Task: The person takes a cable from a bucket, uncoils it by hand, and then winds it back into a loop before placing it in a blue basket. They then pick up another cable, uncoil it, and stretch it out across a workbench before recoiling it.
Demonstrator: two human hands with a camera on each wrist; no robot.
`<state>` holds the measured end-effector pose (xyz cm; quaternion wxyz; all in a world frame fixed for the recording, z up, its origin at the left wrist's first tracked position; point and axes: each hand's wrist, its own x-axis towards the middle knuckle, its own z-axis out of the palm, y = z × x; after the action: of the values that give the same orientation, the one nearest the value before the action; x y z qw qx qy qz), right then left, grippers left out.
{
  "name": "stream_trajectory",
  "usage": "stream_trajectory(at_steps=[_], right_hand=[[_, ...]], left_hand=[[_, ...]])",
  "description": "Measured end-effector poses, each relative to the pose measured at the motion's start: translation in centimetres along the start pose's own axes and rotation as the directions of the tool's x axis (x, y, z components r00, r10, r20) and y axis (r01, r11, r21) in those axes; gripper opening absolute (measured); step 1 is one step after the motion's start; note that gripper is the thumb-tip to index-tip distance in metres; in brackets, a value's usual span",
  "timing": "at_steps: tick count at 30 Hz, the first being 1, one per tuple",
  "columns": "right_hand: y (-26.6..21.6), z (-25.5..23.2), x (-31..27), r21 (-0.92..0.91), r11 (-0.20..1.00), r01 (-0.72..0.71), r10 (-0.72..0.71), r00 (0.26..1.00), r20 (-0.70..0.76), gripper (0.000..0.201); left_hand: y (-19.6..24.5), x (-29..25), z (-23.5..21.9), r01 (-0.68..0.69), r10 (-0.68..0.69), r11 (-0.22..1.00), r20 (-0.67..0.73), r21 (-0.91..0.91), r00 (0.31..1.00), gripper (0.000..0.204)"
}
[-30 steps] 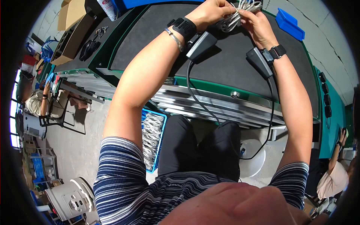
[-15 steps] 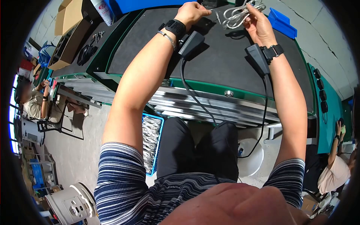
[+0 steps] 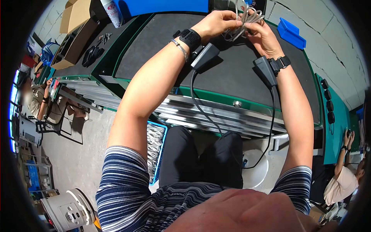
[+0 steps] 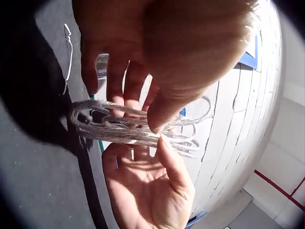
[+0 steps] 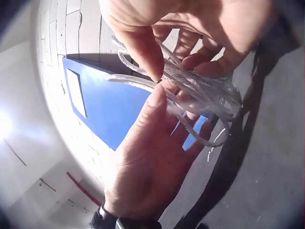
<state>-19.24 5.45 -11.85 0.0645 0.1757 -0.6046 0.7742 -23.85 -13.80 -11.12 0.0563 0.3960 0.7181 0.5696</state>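
Observation:
A coiled clear-silver cable (image 3: 251,17) is held up between both hands over the dark mat at the table's far side. My left hand (image 3: 217,25) pinches the coil's middle between thumb and fingers; in the left wrist view its thumb presses on the strands (image 4: 114,131). My right hand (image 3: 266,38) grips the same coil from the other side, its thumb tip close to the left thumb in the right wrist view, with fingers behind the loops (image 5: 205,95). A thin white strand (image 4: 70,57) lies on the mat beyond the hands.
A blue tray (image 3: 290,34) stands at the table's right back edge, a spray can (image 3: 112,13) and an open cardboard box (image 3: 73,38) at the left. Below is a blue crate (image 3: 165,135) of coiled cables, with a white bucket (image 3: 257,170) by the knees. Other people sit at both sides.
Half a second ago my left hand was apart from the coil, which hung in my right hand. The left hand has moved right and now holds the coil too.

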Motion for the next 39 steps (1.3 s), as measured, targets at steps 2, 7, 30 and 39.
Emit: stream_trajectory(at_steps=[2, 7, 30, 39], right_hand=[[-1.0, 0.5, -0.4, 0.095, 0.995, -0.028, 0.027, 1.000, 0.016, 0.021], [-1.1, -1.0, 0.4, 0.346, 0.938, 0.000, 0.093, 0.964, -0.250, 0.028], [-20.0, -27.0, -4.0, -0.411, 0.911, 0.034, -0.332, 0.653, -0.681, 0.027], [-39.3, -30.0, -5.3, -0.779, 0.426, -0.460, -0.617, 0.482, -0.622, 0.035]], left_hand=[[0.1, 0.1, 0.1, 0.011, -0.011, 1.000, 0.007, -0.010, 1.000, 0.027], [-0.3, 0.3, 0.0, -0.009, -0.004, 0.989, -0.092, -0.146, 0.996, 0.022], [1.9, 0.8, -1.2, -0.183, 0.180, 0.976, -0.036, -0.114, 0.983, 0.015], [6.2, -1.2, 1.1, -0.103, 0.200, 0.941, 0.284, -0.323, 0.937, 0.022]])
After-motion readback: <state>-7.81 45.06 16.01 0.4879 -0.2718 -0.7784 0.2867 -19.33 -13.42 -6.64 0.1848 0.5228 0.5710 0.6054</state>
